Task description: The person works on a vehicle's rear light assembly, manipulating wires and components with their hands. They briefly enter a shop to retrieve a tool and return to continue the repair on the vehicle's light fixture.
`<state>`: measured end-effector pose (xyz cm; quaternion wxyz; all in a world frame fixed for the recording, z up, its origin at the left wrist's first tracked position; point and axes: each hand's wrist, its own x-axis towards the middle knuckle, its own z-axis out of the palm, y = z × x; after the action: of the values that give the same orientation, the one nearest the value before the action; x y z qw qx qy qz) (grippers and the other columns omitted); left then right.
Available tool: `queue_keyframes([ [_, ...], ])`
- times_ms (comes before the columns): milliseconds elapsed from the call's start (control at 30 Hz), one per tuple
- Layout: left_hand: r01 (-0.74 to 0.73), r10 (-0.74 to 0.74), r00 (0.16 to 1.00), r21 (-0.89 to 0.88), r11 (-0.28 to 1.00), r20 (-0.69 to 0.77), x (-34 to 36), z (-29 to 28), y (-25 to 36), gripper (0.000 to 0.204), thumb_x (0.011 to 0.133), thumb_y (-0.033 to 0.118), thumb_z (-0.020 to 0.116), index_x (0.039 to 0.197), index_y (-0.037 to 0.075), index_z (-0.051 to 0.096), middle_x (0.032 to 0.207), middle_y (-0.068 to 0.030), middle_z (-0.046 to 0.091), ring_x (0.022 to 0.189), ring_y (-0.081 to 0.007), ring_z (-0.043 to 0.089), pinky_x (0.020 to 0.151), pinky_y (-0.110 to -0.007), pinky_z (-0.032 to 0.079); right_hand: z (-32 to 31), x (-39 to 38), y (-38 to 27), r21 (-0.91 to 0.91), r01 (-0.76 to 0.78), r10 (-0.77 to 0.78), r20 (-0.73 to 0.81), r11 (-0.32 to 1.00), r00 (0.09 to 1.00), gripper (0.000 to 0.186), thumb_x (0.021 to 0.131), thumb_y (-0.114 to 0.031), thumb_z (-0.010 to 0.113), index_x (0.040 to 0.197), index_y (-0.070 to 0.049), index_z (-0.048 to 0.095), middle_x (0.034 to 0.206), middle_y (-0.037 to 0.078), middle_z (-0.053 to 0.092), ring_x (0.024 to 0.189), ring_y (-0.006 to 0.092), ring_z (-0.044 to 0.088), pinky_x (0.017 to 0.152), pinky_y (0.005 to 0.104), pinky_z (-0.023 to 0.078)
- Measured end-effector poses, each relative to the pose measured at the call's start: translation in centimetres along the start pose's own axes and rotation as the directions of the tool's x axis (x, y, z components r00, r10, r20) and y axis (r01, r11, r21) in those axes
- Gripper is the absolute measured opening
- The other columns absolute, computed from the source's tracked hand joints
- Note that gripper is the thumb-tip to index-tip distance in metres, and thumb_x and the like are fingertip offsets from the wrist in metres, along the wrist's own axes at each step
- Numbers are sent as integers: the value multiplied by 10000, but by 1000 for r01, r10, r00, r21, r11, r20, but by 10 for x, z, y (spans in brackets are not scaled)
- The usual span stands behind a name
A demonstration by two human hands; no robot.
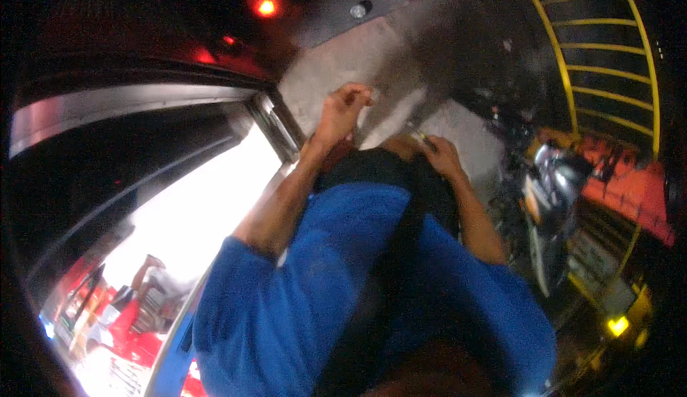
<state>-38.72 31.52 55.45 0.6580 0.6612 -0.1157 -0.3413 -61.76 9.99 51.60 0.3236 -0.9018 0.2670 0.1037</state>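
My left hand (347,111) is raised ahead of my body with its fingers curled together. Whatever may be between those fingers is too small and blurred to make out. Lower and to the right, beside my thigh, my right hand (442,157) is closed round a slim tool (425,139), dark with a yellowish part. Its exact kind does not show. Below both hands lies the grey floor (386,57), and the left forearm passes close to a metal door frame (275,126).
Yellow rails like a ladder (569,75) curve along the right. Below them stands a motorcycle (554,182) next to a red panel (626,182). A red light (266,6) glows at the upper left. Past a bright opening (222,189), a person in red (129,318) is visible.
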Motion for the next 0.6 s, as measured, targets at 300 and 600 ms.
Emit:
queue_keyframes([
  [300,177,-171,966,10,984,-196,149,33,-13,227,943,235,604,845,30,603,671,-17,590,657,-86,551,617,-263,448,-61,168,97,12,106,-106,-35,994,994,339,916,-359,606,889,-21,620,652,137,595,578,281,563,610,418,453],
  [600,-184,-122,772,-402,897,-624,388,-2,-217,140,923,109,605,1045,40,600,954,-35,636,803,-125,580,718,-275,479,6,457,96,65,349,-341,-107,935,934,286,920,-299,618,915,-14,624,770,146,594,679,296,582,647,408,454],
])
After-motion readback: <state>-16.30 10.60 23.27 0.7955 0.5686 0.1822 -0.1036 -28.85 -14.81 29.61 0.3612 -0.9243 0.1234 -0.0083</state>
